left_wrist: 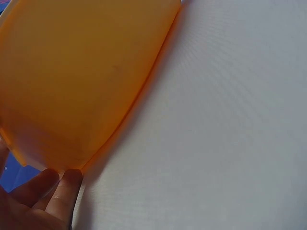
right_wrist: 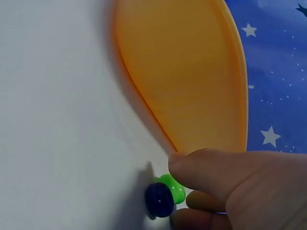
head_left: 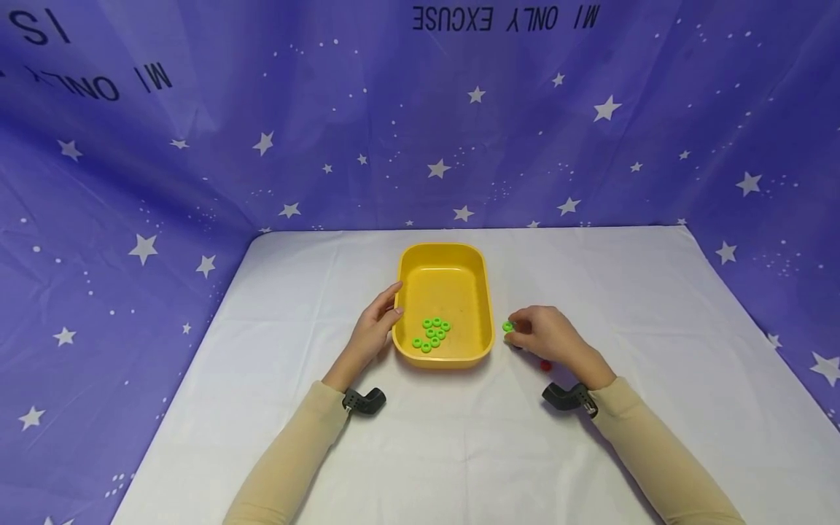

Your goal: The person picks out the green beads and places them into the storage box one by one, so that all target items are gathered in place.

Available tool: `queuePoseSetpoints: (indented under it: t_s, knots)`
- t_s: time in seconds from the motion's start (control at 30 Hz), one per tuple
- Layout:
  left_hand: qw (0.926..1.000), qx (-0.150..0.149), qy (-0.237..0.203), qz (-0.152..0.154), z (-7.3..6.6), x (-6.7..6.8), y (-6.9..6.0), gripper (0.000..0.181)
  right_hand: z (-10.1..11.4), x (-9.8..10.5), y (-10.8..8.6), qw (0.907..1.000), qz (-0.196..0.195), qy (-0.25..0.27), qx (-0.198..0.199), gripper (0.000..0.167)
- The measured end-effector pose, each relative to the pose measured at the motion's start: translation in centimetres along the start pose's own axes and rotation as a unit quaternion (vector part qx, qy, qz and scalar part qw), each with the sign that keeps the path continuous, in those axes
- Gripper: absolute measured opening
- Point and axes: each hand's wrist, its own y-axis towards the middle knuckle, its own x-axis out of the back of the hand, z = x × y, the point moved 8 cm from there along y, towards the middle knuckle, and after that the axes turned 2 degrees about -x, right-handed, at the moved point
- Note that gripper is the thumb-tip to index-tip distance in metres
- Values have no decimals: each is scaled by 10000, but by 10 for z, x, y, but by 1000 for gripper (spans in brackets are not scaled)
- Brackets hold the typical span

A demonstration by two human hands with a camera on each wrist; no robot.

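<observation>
Straight fingers of my left hand (head_left: 374, 324) rest against the left side of a yellow plastic tray (head_left: 487, 292); the left wrist view shows fingertips (left_wrist: 72, 178) touching its outer wall (left_wrist: 96, 72). Just right of the tray, my right hand (head_left: 547, 335) pinches a small green ring-shaped bead (head_left: 508, 327) between thumb and fingers. A dark blue bead (right_wrist: 159, 200) appears beside that green bead (right_wrist: 176, 190) in the right wrist view. Several green ring beads (head_left: 430, 333) lie in the near half of the tray.
A red bead (head_left: 546, 365) lies on the white tablecloth (head_left: 459, 430) below my right hand. Behind the table hangs a purple curtain (head_left: 367, 109) with stars and lettering. Black wrist mounts (head_left: 364, 401) sit on both forearms.
</observation>
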Motion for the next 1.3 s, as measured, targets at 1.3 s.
queuePoseSetpoints:
  t_s: [1.3]
  knots:
    - [9999, 37, 74, -57, -4, 0, -1, 53, -5, -3, 1, 9990, 13, -335, -307, 24]
